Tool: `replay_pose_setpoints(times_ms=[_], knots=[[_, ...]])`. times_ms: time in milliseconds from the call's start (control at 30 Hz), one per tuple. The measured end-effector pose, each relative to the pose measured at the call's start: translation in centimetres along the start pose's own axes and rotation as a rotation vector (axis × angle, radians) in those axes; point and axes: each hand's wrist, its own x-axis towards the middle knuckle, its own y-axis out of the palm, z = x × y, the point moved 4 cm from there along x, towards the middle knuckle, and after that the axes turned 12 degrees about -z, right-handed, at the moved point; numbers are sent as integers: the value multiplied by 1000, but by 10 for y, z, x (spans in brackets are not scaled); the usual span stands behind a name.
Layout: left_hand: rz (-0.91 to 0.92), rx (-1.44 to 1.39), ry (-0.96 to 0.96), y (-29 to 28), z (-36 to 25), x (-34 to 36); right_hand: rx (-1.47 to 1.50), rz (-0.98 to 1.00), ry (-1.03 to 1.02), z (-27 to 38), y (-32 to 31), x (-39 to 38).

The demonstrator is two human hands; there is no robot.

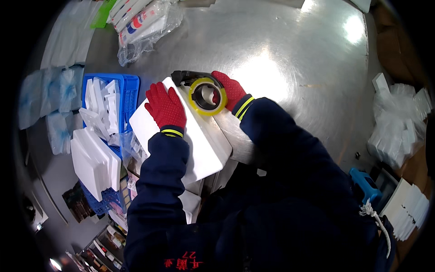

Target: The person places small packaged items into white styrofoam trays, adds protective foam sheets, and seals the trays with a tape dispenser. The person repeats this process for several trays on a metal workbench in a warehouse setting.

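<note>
A white foam box point(199, 145) lies slantwise on the near edge of the metal table. My left hand point(166, 107), in a red dotted glove, rests flat on its top with the fingers stretched out. Against the box's far right edge is a tape dispenser point(186, 77) with a black body and a roll of yellow-edged tape point(195, 99). My right hand point(229, 90), also in a red glove, is wrapped round the dispenser from the right; some of its fingers are hidden behind the roll.
Left of the box stands a blue crate point(130, 93) holding white foam pieces, with foam lids point(93, 158) stacked in front. Plastic-wrapped packages point(145, 27) lie on the far left of the metal table point(308, 59). A clear bag of white pieces point(394, 136) sits at the right.
</note>
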Motion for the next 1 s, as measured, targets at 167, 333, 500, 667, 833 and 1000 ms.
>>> replay_pose_setpoints(times_ms=[167,333,500,667,833,1000], knots=[[41,-8,-28,-12,-8,-4,386,-89,190,4,0,-6],[41,-30,-43,-44,-35,-71,336,-164,124,3,-1,-7],[34,-2,-23,-47,-41,-72,342,-73,121,-10,7,-11],[-73,-6,8,-54,-43,-74,797,-78,616,2,6,-11],[-172,-221,12,-66,-49,-65,745,-167,396,1,3,-8],[-192,-329,53,-64,-44,-71,659,-182,212,7,-3,-9]])
